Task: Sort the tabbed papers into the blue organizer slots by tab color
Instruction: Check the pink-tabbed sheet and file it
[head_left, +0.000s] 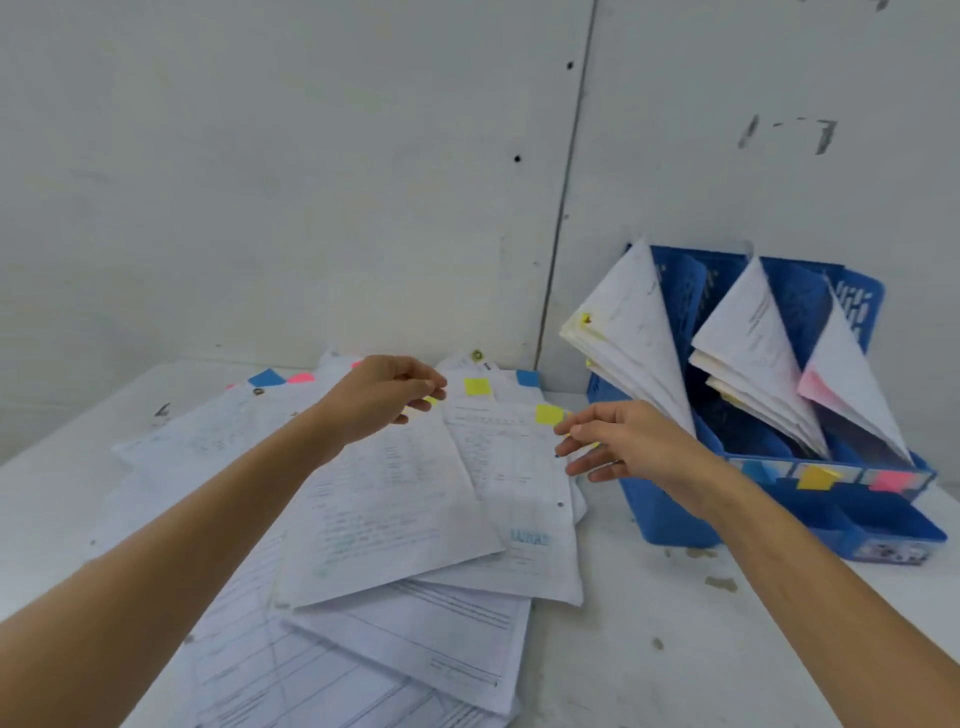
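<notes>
Partway: blue organizer (670, 519) right of the open right hand (623, 441) already holds sheets, tabbed pile (415, 639) under both hands remains, left hand (382, 397) pinching a yellow-tabbed paper (384, 519).

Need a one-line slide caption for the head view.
Left hand pinches a yellow-tabbed sheet atop the paper pile; right hand reaches toward a second sheet, blue organizer at right.

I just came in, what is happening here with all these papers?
A person is sorting papers. The left grip pinches the top sheet of the pile at a yellow tab. The right grip reaches toward the next sheet; whether it holds it is unclear. The blue organizer already holds papers in three slots.
</notes>
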